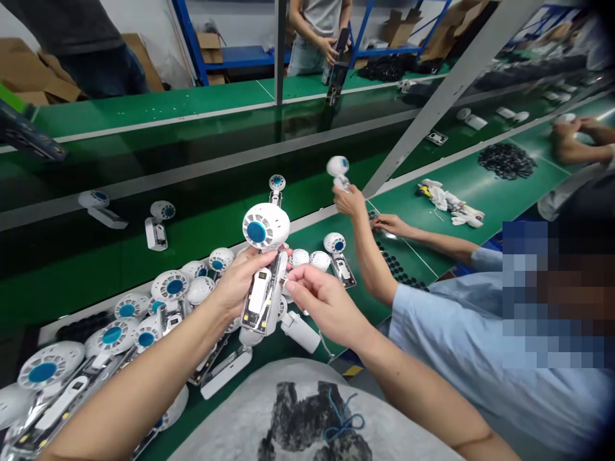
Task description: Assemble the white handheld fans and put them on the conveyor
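Note:
My left hand (pixel 236 282) is closed around a white handheld fan (pixel 266 227) and holds it upright, head at the top. The fan has a blue hub, and its handle is uncovered, showing a circuit board and a white inner part. Beside the handle's right edge, my right hand (pixel 319 298) pinches a small metal-tipped plug (pixel 284 280) between thumb and fingertips. Whether the plug touches the handle I cannot tell. A thin pale cable (pixel 328 349) hangs below that hand. Under and around my hands lie more fans (pixel 170 285), several with bare handles.
A co-worker's hand (pixel 352 200) at my right holds up another fan; their other hand (pixel 391 225) is by small black pieces (pixel 401 269). Gloves (pixel 451 203) and a black heap (pixel 507 160) lie farther along. Fans (pixel 156 227) sit on the dark green belt (pixel 211 198). A slanted post (pixel 423 121) stands ahead right.

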Demonstrator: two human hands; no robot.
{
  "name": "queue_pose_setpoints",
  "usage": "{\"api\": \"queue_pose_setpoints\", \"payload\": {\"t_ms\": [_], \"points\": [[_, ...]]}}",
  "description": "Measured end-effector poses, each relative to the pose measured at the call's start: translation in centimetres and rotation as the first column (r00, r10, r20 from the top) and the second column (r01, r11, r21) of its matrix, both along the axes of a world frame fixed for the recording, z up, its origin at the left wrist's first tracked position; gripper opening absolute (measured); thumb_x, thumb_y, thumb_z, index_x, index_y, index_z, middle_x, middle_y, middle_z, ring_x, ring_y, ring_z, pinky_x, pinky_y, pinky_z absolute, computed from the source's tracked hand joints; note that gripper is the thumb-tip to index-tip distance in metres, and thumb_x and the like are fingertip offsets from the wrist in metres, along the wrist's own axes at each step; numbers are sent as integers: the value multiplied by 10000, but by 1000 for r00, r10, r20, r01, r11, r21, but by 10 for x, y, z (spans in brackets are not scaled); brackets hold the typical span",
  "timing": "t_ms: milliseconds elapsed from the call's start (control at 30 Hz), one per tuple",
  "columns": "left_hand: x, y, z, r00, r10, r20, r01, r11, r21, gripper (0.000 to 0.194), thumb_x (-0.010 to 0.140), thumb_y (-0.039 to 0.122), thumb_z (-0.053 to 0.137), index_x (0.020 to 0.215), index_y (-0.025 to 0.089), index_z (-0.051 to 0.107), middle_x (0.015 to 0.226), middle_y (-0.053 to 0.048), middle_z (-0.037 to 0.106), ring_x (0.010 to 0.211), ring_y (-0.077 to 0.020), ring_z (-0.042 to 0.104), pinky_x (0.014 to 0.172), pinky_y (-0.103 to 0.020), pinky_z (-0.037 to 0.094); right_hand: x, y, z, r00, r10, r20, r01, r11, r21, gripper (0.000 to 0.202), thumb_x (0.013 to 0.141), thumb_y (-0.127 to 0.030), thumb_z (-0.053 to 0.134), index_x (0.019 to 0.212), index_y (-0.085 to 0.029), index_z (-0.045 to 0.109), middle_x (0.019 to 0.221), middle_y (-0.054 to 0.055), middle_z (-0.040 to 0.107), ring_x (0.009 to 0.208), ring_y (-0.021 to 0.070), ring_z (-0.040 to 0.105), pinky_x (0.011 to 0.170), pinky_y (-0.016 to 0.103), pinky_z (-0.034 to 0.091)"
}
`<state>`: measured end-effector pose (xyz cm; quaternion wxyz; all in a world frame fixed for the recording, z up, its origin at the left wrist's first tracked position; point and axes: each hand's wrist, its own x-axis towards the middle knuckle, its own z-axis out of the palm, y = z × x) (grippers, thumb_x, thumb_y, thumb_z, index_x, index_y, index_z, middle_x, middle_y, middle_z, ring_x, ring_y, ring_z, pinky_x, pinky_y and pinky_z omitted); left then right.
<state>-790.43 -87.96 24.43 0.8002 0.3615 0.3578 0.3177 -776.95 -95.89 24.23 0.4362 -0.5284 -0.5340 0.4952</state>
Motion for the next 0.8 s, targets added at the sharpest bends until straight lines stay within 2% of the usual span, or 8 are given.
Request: {"api": "queue_pose_setpoints", "payload": {"t_ms": [67, 200, 333, 633, 800], "points": [[-2, -1, 1, 998, -7, -57, 12, 996, 84, 315, 702, 250, 634, 989, 138, 571, 915, -66, 653, 772, -183, 621, 634, -255, 489, 0, -1, 1, 996, 6, 84, -6, 1000, 3, 147, 870, -295, 445, 796, -190, 517, 551, -65, 387, 500, 83, 331, 478, 207, 280], [-5, -4, -1, 976, 4, -219, 59, 957, 283, 327, 697, 272, 653, 991, 150, 574, 996, -57, 634, 891, -200, 588, 757, -280, 460, 0, -1, 1, 983, 38, 182, -43, 999, 23, 154, 862, -256, 446, 733, -183, 489, 570, -52, 417, 526, 87, 362, 485, 206, 286], [-5, -5, -4, 972, -27, -233, 86, 965, 248, 354, 721, 295, 624, 1042, 170, 544, 1037, -60, 619, 897, -212, 583, 742, -293, 459, 0, 1, -4, 988, 65, 140, -66, 998, -1, 161, 866, -266, 432, 734, -184, 477, 573, -50, 429, 512, 85, 367, 479, 204, 304], [-8, 1, -7, 972, -70, -224, 117, 972, 203, 299, 736, 272, 610, 1014, 179, 547, 994, -50, 619, 916, -210, 576, 738, -283, 456, -1, 12, -13, 991, 121, 55, -117, 991, -68, 168, 853, -293, 450, 726, -184, 468, 553, -56, 412, 495, 83, 346, 464, 203, 290], [-11, 6, -10, 970, -28, -241, 76, 978, 192, 318, 743, 275, 599, 1042, 190, 532, 1023, -45, 617, 872, -196, 583, 722, -276, 454, -3, 19, -19, 992, 122, 18, -121, 990, -67, 167, 863, -293, 443, 737, -187, 465, 559, -57, 426, 499, 83, 364, 477, 206, 308]]}}
